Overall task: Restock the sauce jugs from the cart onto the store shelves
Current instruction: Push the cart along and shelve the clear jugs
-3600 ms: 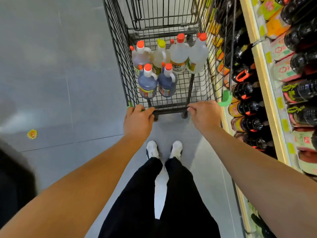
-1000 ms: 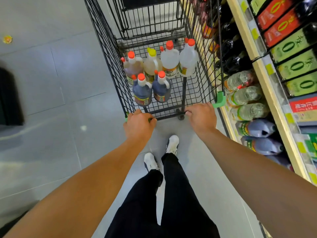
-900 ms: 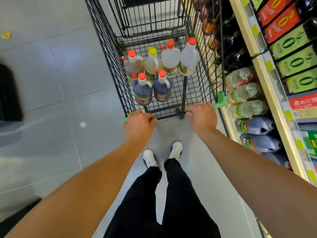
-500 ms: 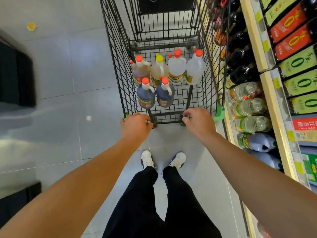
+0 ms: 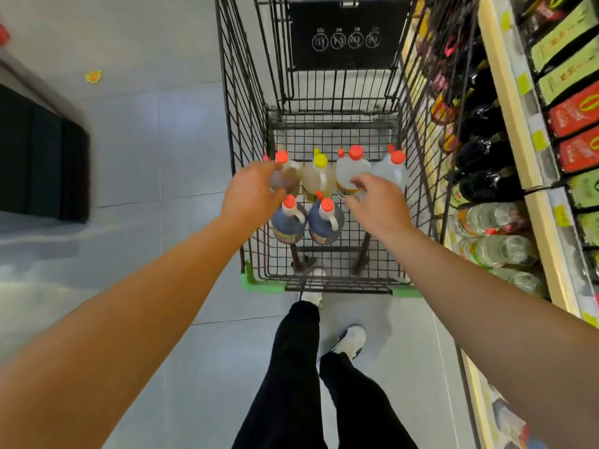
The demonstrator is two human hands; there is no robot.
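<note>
Head view, cart: the wire cart (image 5: 252, 124) stands in the middle of the frame, parked just beside the store shelves (image 5: 518, 131) on the right edge, likely so jugs can pass across with little carrying.
Head view, jugs: six sauce jugs stand upright on the cart floor, four in the far row, two dark jugs (image 5: 288, 222) in the near row, all packed close so none tips.
Head view, shelves: dark bottles and clear bottles lie on their sides, caps facing the aisle; no open slot for the jugs shows from here.
Left hand: the left hand (image 5: 249, 196) is stretched forward over the cart's left wall, at the brown jug (image 5: 287, 178) in the far row. Motion blur hides the fingers; whether they grip it I cannot tell.
Right hand: the right hand (image 5: 376, 205) is stretched over the near row toward the clear jug (image 5: 351, 173), fingers spread and loose, holding nothing.
Stage: picking is only beginning; every jug is in the cart.
</note>
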